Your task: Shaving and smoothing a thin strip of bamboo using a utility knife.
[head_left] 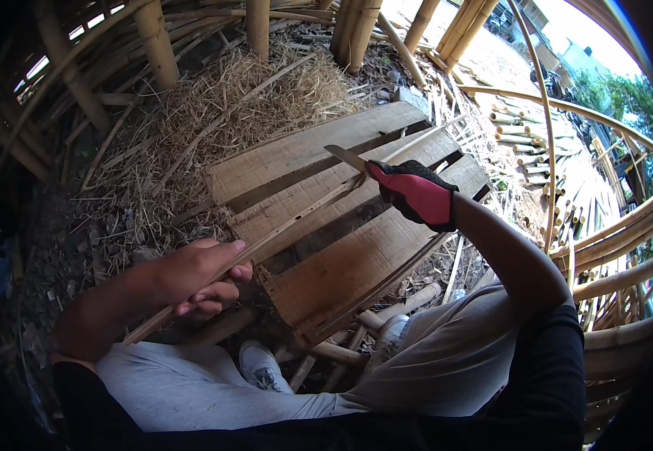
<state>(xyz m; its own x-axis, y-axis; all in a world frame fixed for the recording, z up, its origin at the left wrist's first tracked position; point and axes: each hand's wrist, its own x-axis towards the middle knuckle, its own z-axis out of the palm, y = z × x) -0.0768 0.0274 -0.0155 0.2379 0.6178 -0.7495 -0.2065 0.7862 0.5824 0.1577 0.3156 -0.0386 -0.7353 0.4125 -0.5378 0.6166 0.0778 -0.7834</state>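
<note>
A long, thin bamboo strip (290,223) slants from my lap across a wooden slatted platform (356,259) toward its far right corner. My bare left hand (212,276) is closed around its near part, with the thumb lying along the top. My right hand (416,197), in a red and black glove, grips a knife; its handle is hidden in the fist. The knife blade (346,158) points up and left, crossing above the strip. Just beside the glove the strip looks rough and split. Whether the edge touches the strip, I cannot tell.
Behind the platform lies a heap of pale shavings (259,94). Upright bamboo poles (257,30) stand at the back. Stacked cut bamboo (529,150) lies to the right, near a curved bamboo strip (550,128). Loose bamboo pieces (413,301) lie near my shoes (262,364).
</note>
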